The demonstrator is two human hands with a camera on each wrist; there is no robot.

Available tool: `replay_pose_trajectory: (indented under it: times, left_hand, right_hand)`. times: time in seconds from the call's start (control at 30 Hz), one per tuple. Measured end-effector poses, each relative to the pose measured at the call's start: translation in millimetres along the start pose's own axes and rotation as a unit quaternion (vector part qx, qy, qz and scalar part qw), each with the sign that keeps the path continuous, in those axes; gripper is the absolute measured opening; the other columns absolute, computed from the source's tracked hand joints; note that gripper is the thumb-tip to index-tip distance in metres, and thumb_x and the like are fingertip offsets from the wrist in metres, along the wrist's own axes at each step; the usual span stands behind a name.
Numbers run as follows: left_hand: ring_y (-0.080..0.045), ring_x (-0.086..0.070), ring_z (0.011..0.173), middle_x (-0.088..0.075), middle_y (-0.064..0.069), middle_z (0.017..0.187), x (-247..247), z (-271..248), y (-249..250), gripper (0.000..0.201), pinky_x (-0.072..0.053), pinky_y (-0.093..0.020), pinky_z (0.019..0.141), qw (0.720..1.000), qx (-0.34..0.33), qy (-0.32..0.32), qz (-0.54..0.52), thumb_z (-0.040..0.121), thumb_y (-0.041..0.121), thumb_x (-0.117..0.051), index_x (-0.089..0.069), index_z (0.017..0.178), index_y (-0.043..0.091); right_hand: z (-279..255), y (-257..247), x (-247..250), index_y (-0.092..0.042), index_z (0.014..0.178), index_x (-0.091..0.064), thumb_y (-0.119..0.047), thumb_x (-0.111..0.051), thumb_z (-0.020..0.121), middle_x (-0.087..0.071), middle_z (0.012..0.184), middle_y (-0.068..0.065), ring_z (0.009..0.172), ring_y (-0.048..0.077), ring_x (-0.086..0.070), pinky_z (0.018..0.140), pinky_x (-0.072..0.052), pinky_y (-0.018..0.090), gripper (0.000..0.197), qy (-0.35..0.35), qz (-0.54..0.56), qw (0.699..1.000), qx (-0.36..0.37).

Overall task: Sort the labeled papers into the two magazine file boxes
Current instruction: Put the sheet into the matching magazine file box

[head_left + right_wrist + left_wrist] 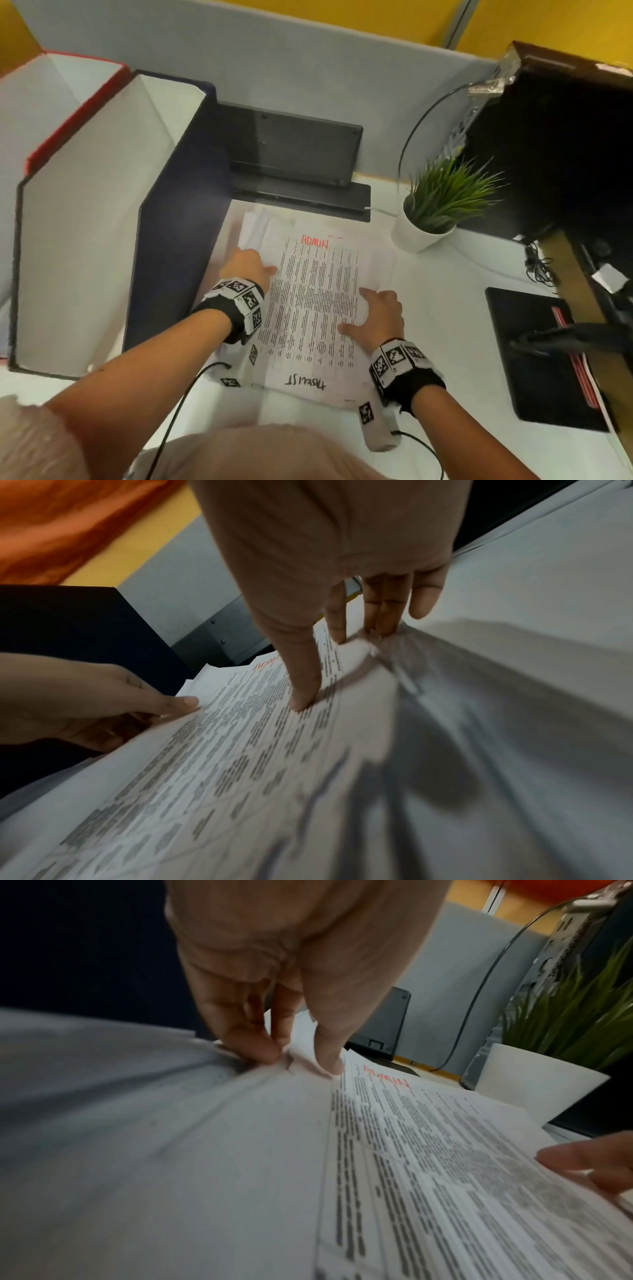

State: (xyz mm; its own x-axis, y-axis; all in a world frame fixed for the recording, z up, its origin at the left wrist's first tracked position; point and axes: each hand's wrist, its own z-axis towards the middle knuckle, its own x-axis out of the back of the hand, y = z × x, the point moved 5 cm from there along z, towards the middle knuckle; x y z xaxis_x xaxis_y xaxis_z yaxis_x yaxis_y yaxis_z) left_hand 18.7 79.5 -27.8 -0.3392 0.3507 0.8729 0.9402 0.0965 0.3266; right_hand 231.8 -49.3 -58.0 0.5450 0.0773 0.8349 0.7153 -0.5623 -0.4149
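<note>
- Navy file box [178, 219] stands at nine o'clock of the paper stack [308, 308]
- Left hand [248, 265] pinches the stack's left edge; lift it evenly
- Right hand [378, 317] lies flat, steadying the ADMIN sheet [315, 241]

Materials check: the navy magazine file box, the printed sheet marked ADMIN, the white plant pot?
Navy magazine file box: looks like covered cardboard, matte, with a plain white lining and folded edges. Printed sheet marked ADMIN: thin matte paper; it bends and creases under the left hand. White plant pot: smooth, even white, ceramic or plastic; cannot tell which.
</note>
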Motion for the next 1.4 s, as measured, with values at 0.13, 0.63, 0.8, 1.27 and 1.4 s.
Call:
replay_pose_trajectory:
  times: [0.13, 0.63, 0.8, 1.27, 1.4]
  left_hand:
    - [-0.017, -0.040, 0.049, -0.041, -0.003, 0.058, 5, 2, 0, 0.044, -0.030, -0.026, 0.044, 1.000, -0.009, 0.008, -0.026, 0.086, 0.037, -0.064, -0.041, 0.060, 0.010]
    - [-0.030, -0.061, 0.100, -0.065, -0.017, 0.106, 23, -20, 6, 0.028, -0.046, -0.028, 0.089, 0.929, -0.243, 0.170, -0.224, 0.093, -0.003, -0.046, -0.063, 0.115, 0.000]
    - [-0.012, -0.047, 0.060, -0.051, -0.005, 0.068, 16, -16, 5, 0.030, -0.042, -0.022, 0.061, 0.924, -0.170, 0.047, -0.339, 0.097, 0.005, -0.041, -0.054, 0.073, 0.016]
    - [-0.035, -0.066, 0.095, -0.068, -0.021, 0.100, 19, 13, 5, 0.031, -0.055, -0.044, 0.085, 0.975, 0.023, -0.081, -0.205, 0.083, 0.019, -0.070, -0.067, 0.101, -0.006]
    - [-0.028, -0.064, 0.076, -0.068, -0.014, 0.087, 16, 13, 12, 0.033, -0.051, -0.030, 0.060, 0.994, 0.019, -0.094, -0.049, 0.079, 0.028, -0.073, -0.066, 0.089, -0.003]
  right_hand:
    - [-2, -2, 0, -0.028, 0.137, -0.039, -0.042, -0.079, 0.066, -0.031, 0.135, 0.005, 0.128, 0.023, -0.028, 0.109, -0.031, 0.039, 0.083, -0.017, -0.008, 1.000, 0.007]
    - [14, -8, 6, -0.022, 0.141, -0.025, -0.021, -0.089, 0.056, -0.039, 0.135, 0.010, 0.124, 0.025, -0.044, 0.105, -0.040, 0.039, 0.107, -0.032, 0.179, 0.983, -0.034]
    - [16, -1, 18, -0.019, 0.140, -0.026, -0.016, -0.088, 0.057, -0.048, 0.127, 0.007, 0.113, 0.019, -0.049, 0.093, -0.042, 0.030, 0.103, 0.029, 0.333, 0.940, -0.070]
    - [6, 17, 25, -0.009, 0.054, -0.048, 0.021, -0.048, 0.074, -0.046, 0.060, 0.006, 0.051, 0.008, -0.046, 0.040, -0.035, 0.005, 0.037, 0.066, 0.446, 0.891, -0.053]
    - [7, 25, 18, -0.007, 0.055, -0.049, 0.019, -0.048, 0.074, -0.047, 0.062, 0.007, 0.056, 0.014, -0.044, 0.041, -0.039, 0.009, 0.033, 0.060, 0.485, 0.869, -0.080]
